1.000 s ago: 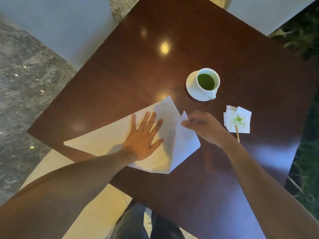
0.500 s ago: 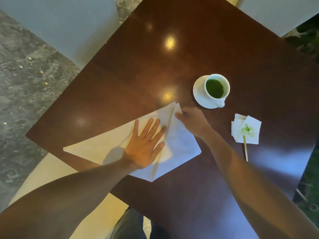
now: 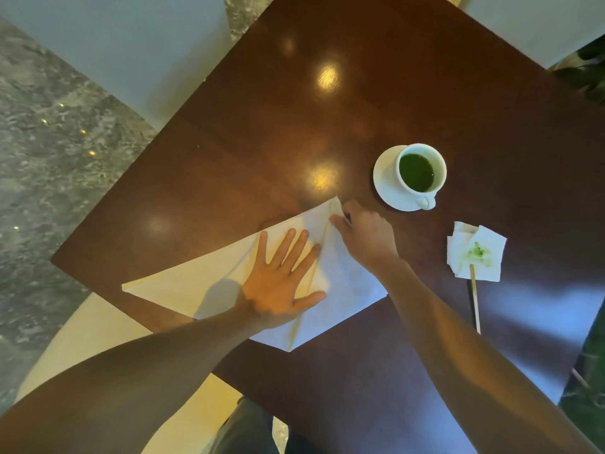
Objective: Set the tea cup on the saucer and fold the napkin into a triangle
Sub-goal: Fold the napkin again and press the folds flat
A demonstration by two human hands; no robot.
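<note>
A white tea cup (image 3: 422,173) filled with green tea stands on a white saucer (image 3: 386,185) at the right of the dark wooden table (image 3: 294,126). A large white napkin (image 3: 183,283) lies flat near the table's front edge, its right flap folded over to the top corner. My left hand (image 3: 281,280) lies flat on the napkin's middle, fingers spread. At the top corner my right hand (image 3: 366,232) presses the folded flap's tip with its fingertips.
A small crumpled tissue (image 3: 476,253) with a green stain lies to the right, with a thin wooden stick (image 3: 475,303) poking out beneath it. Pale chair seats sit beyond the table's far edges. My legs show below the near corner.
My right hand has carried the napkin's right flap up and to the left, bringing its tip to the top corner. My left hand has stayed flat on the napkin.
</note>
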